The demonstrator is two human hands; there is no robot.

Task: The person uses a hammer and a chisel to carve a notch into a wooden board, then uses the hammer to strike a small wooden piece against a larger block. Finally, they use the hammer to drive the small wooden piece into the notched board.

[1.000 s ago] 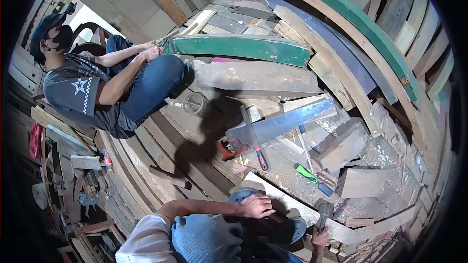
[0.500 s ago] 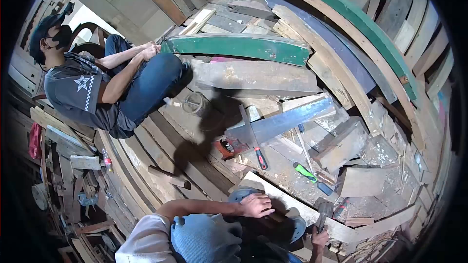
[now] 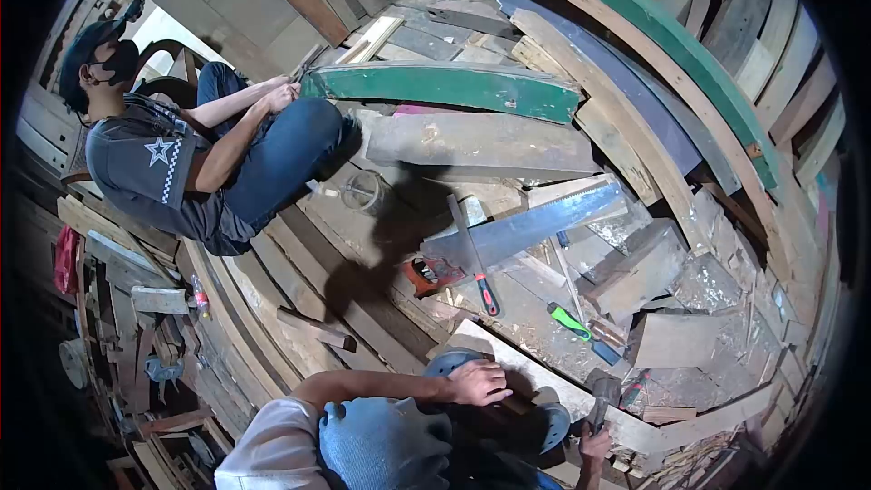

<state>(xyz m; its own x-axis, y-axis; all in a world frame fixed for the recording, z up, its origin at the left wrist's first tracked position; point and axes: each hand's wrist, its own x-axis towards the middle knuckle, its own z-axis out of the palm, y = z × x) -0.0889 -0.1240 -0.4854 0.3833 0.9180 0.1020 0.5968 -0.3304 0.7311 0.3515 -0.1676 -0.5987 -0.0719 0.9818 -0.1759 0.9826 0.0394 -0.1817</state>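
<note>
At the lower middle, my left hand (image 3: pixel 478 384) lies palm down, its fingers loosely apart over a blue sandal (image 3: pixel 451 362) and a brown wooden piece (image 3: pixel 517 402). Whether it touches that wood is hidden. Farther right, my right hand (image 3: pixel 595 445) is closed round the handle of a hammer (image 3: pixel 602 390), whose dark block head points up beside a pale board (image 3: pixel 517 356). A second blue sandal (image 3: pixel 552 426) shows between my hands. Beyond the board lie a chisel with a green handle (image 3: pixel 569 321) and a file with a red-black handle (image 3: pixel 487 295).
A handsaw (image 3: pixel 535 222) lies across wood scraps beside a tin can (image 3: pixel 365 191). At the left sits another person (image 3: pixel 181 145), hands near a green curved beam (image 3: pixel 440 91). Long curved boards (image 3: pixel 626 118) lean at right. A grey-blue cap (image 3: pixel 381 445) covers the bottom view.
</note>
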